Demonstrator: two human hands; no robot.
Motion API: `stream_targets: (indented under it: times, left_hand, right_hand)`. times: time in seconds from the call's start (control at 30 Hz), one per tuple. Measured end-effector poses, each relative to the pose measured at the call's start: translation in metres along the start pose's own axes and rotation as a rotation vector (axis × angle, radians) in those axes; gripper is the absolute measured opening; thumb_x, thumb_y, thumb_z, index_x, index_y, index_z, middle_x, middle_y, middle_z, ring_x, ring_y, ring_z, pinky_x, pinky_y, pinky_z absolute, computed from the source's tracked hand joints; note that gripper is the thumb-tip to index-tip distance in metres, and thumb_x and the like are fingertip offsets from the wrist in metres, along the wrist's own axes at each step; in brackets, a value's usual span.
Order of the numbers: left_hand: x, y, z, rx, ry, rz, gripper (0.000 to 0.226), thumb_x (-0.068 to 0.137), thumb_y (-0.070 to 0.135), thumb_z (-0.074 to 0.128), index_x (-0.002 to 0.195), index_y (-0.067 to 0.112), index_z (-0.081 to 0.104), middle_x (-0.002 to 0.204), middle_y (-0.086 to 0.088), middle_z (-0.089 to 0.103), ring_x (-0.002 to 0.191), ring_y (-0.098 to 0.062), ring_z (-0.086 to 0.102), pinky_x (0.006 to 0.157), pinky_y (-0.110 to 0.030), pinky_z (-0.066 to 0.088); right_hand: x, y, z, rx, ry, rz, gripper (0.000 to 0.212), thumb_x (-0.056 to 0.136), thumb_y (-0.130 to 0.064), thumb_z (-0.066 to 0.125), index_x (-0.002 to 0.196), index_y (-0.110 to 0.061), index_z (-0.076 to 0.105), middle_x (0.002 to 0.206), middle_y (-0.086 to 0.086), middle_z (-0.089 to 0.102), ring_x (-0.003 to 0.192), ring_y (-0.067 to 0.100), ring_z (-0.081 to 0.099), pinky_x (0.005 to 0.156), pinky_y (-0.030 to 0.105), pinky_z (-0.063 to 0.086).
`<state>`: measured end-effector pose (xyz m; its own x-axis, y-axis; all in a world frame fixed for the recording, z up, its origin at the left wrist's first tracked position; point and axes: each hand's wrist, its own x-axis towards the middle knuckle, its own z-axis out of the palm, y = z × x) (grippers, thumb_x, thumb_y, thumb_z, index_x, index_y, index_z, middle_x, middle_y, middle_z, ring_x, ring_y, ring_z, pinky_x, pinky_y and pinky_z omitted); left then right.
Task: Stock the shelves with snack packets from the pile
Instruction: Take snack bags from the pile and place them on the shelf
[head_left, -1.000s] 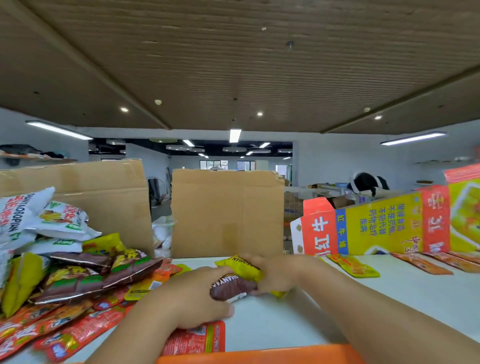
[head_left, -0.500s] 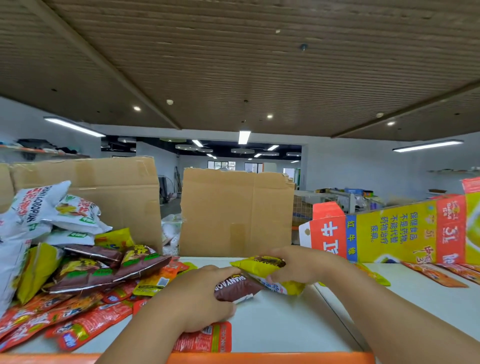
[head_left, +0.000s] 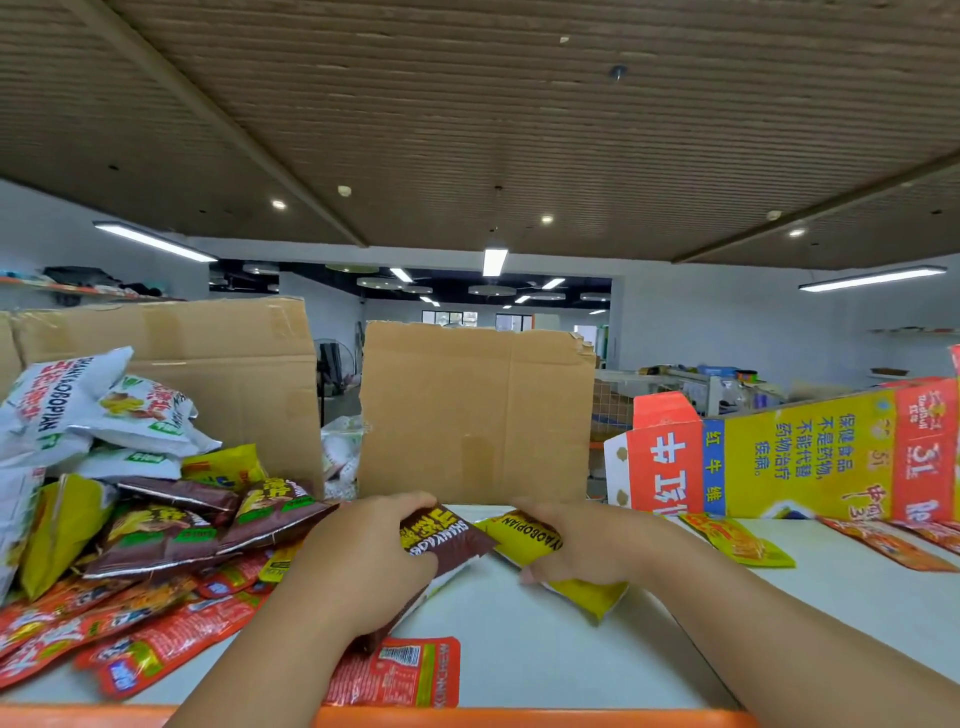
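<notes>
Gripping a brown packet (head_left: 447, 538), the left hand (head_left: 358, 566) sits on the white shelf (head_left: 519, 649) beside the pile (head_left: 130, 519). Just right of it, the right hand (head_left: 587, 551) clasps a yellow packet (head_left: 587, 597) against the shelf, in front of a cardboard sheet (head_left: 475, 415).

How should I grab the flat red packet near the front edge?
Pinch the red packet by its right edge, coming from the right. It lies flat on the white surface, its left end is hidden under the left forearm, and the right edge lies bare.
</notes>
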<state>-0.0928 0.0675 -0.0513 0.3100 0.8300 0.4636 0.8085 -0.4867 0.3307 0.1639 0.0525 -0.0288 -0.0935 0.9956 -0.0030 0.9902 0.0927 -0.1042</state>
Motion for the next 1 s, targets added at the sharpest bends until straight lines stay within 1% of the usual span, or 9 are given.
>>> stream_targets:
  times: [0.17, 0.3, 0.47, 0.63, 0.73, 0.8, 0.9, 0.93, 1.0]
  left_hand:
    - [0.001, -0.002, 0.000, -0.020, 0.020, -0.035, 0.062, 0.084, 0.043, 0.069, 0.143, 0.048, 0.048, 0.133, 0.017, 0.062, 0.114, -0.009, 0.059, 0.086, -0.024, 0.049]
    - [-0.001, -0.001, -0.002, -0.020, -0.004, -0.037, 0.067, 0.082, 0.041, 0.065, 0.144, 0.051, 0.044, 0.134, 0.016, 0.062, 0.117, -0.011, 0.058, 0.088, -0.025, 0.048]
    - [-0.005, 0.004, -0.003, 0.074, -0.044, -0.004, 0.071, 0.079, 0.048, 0.057, 0.149, 0.049, 0.040, 0.139, 0.014, 0.060, 0.126, -0.015, 0.053, 0.101, -0.035, 0.048]
    - [-0.004, 0.002, -0.003, 0.037, -0.025, -0.031, 0.058, 0.082, 0.038, 0.061, 0.137, 0.049, 0.050, 0.125, 0.019, 0.065, 0.110, -0.009, 0.058, 0.089, -0.028, 0.052]
    - [-0.002, 0.001, -0.002, 0.034, -0.014, -0.049, 0.054, 0.083, 0.038, 0.062, 0.135, 0.048, 0.052, 0.120, 0.019, 0.066, 0.103, -0.008, 0.059, 0.080, -0.024, 0.050]
    - [-0.001, 0.000, -0.001, 0.036, 0.003, -0.066, 0.053, 0.083, 0.039, 0.063, 0.135, 0.047, 0.052, 0.121, 0.019, 0.067, 0.104, -0.009, 0.060, 0.077, -0.024, 0.049]
    - [0.000, -0.002, -0.001, 0.033, 0.035, -0.097, 0.051, 0.084, 0.038, 0.062, 0.134, 0.046, 0.053, 0.121, 0.018, 0.067, 0.102, -0.011, 0.061, 0.076, -0.026, 0.050]
    - [0.000, -0.002, -0.001, 0.033, 0.039, -0.103, 0.050, 0.084, 0.038, 0.062, 0.133, 0.045, 0.054, 0.121, 0.017, 0.068, 0.101, -0.011, 0.061, 0.076, -0.027, 0.050]
    - [0.000, -0.002, -0.002, 0.040, 0.043, -0.113, 0.049, 0.085, 0.038, 0.062, 0.132, 0.045, 0.054, 0.121, 0.016, 0.068, 0.102, -0.012, 0.061, 0.077, -0.028, 0.050]
  right_hand:
    - [-0.004, 0.006, -0.005, 0.038, 0.058, -0.037, 0.093, 0.082, -0.052, 0.076, 0.156, -0.045, 0.021, 0.159, -0.018, 0.035, 0.142, 0.013, 0.039, 0.109, 0.029, 0.037]
    - [-0.006, 0.005, -0.009, 0.031, 0.075, -0.051, 0.089, 0.082, -0.037, 0.078, 0.154, -0.047, 0.026, 0.155, -0.019, 0.040, 0.137, 0.011, 0.043, 0.098, 0.024, 0.041]
    - [-0.006, 0.006, -0.011, 0.042, 0.057, -0.006, 0.091, 0.081, -0.040, 0.078, 0.155, -0.045, 0.025, 0.153, -0.013, 0.043, 0.134, 0.014, 0.047, 0.099, 0.028, 0.045]
    - [-0.009, 0.012, -0.017, 0.053, 0.010, 0.019, 0.093, 0.081, -0.038, 0.081, 0.156, -0.042, 0.026, 0.150, -0.013, 0.047, 0.131, 0.015, 0.050, 0.101, 0.030, 0.045]
    - [-0.006, 0.017, -0.018, 0.012, 0.017, 0.082, 0.077, 0.079, -0.043, 0.079, 0.146, -0.031, 0.044, 0.140, -0.009, 0.054, 0.120, 0.017, 0.056, 0.096, 0.032, 0.050]
    - [-0.005, 0.019, -0.017, -0.090, 0.034, 0.108, 0.067, 0.077, -0.047, 0.077, 0.137, -0.027, 0.055, 0.124, -0.006, 0.060, 0.110, 0.019, 0.058, 0.092, 0.037, 0.053]
    - [0.000, 0.018, -0.018, -0.220, 0.039, 0.070, 0.049, 0.082, -0.014, 0.066, 0.126, -0.034, 0.063, 0.091, -0.006, 0.054, 0.091, 0.022, 0.054, 0.076, 0.033, 0.054]
    - [0.003, 0.018, -0.018, -0.199, 0.026, 0.079, 0.058, 0.080, -0.002, 0.056, 0.123, -0.039, 0.065, 0.093, -0.003, 0.056, 0.089, 0.024, 0.057, 0.071, 0.032, 0.051]
    - [0.005, 0.019, -0.017, -0.096, 0.005, 0.075, 0.072, 0.071, 0.004, 0.040, 0.105, -0.054, 0.068, 0.107, 0.001, 0.063, 0.093, 0.028, 0.065, 0.074, 0.036, 0.055]
